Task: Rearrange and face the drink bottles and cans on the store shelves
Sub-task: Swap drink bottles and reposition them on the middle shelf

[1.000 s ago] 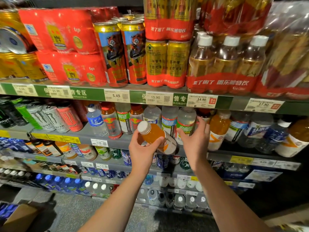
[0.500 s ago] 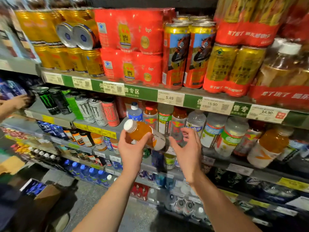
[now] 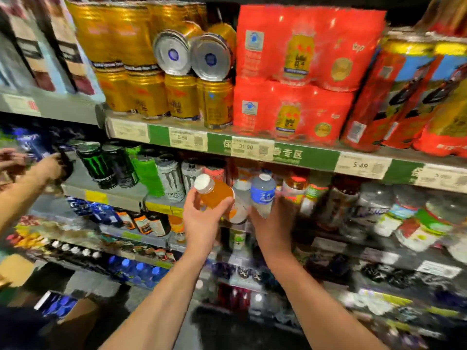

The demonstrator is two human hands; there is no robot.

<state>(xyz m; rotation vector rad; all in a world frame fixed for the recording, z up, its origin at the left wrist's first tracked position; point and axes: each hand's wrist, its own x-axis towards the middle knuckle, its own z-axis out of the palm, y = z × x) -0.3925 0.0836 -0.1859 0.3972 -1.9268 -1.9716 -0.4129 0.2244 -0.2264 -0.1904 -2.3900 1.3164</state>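
Orange-drink bottle, tilted with its cap toward 10 o'clock, is now riding leftward along the shelf in the left hand, fingers clenched round it, while the right hand, previously spread, is cupping a blue-labelled water bottle, suggesting regrouping.

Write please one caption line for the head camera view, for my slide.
Left hand holds a tilted orange drink bottle before the shelf while right hand reaches a blue-label water bottle.

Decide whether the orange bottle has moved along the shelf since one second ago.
Yes. The orange bottle in the left hand went leftward: earlier beside the clear bottles, now by the white Monster can.
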